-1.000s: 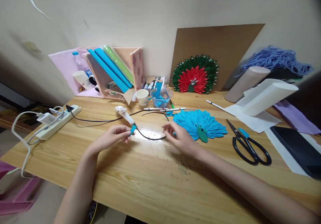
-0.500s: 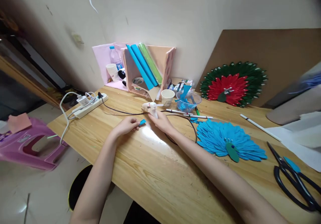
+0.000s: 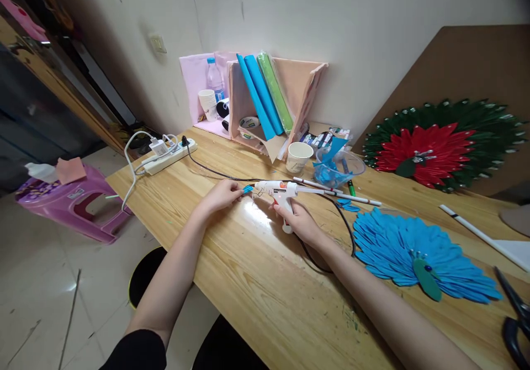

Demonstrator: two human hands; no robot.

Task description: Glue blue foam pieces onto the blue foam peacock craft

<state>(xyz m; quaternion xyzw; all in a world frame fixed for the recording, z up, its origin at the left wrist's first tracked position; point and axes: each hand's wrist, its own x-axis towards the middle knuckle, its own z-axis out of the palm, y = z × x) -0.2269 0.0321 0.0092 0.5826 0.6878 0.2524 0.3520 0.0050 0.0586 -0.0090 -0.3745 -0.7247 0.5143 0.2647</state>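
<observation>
My left hand pinches a small blue paper petal just above the wooden table. My right hand grips the handle of a white glue gun, whose nozzle points left at the petal and nearly touches it. The gun's black cord loops over the table to a white power strip at the far left. A blue paper peacock fan lies flat to the right of my right arm.
A paper cup and a clear bowl of blue petals stand behind the gun, with thin white sticks. Foam sheets fill a cardboard holder. A red-green peacock fan leans on brown board. Scissors lie far right. A pink stool stands left.
My right hand has left the table, reached the glue gun and lifted it with its nozzle toward the petal. My left hand kept the petal. The view swung left.
</observation>
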